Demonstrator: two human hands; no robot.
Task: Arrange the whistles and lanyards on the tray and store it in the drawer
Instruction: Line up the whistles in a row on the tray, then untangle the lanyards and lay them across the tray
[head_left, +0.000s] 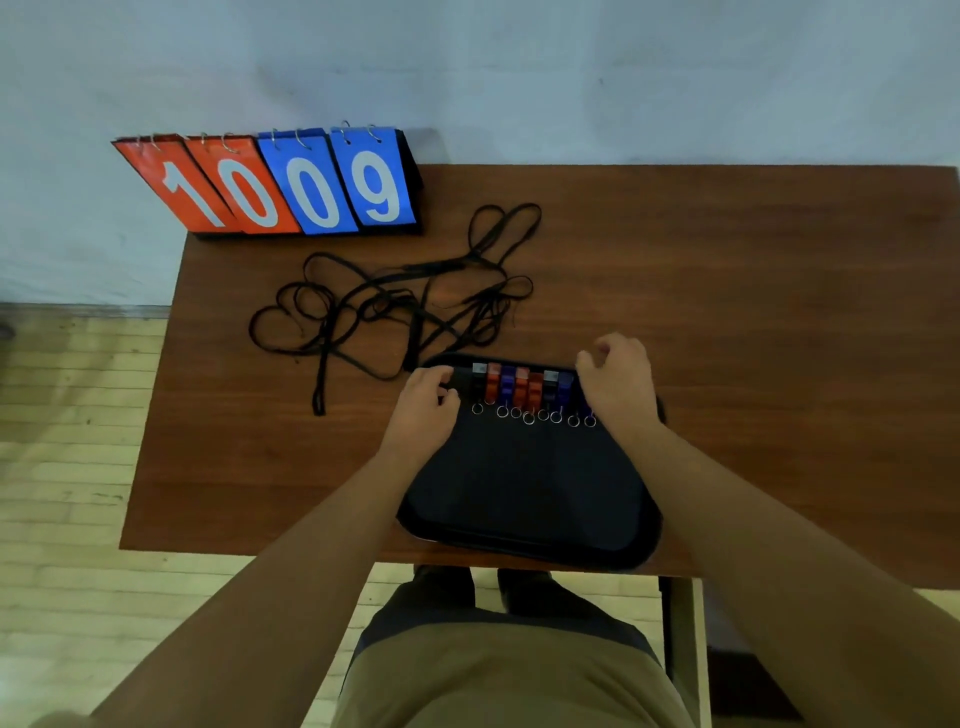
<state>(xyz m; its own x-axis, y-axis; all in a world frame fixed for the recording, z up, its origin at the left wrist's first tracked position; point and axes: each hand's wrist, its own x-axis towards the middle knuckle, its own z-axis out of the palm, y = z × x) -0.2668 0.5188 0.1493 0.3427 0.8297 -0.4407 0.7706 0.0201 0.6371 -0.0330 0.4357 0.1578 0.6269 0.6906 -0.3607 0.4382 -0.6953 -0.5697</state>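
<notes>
Shorts (509, 675) and two dark shoes (524, 587) fill the near edge, the shoes half hidden under the table (727, 291). On its near edge lies a black tray (519, 493), whose near half is bare. Along the far end of the tray stands a tight row of whistles (522, 387) in black, red and blue, each with a small metal ring (529, 418) pointing toward the person. The left hand (423, 402) sits at the left end of the row with its fingers curled against a black whistle that is hard to tell from the dark tray; whether it grips that whistle or only touches it cannot be told. The right hand (618, 384) covers the right end of the row and the tray's far right corner, fingers loosely bent over the rim; what lies under its palm is hidden, so its hold cannot be told either. Beyond the tray to the far left, black lanyards (395, 306) lie tangled on the table. At the far left corner a flip scoreboard (280, 187) reads 10 and 09, partly overhanging the table's edge.
</notes>
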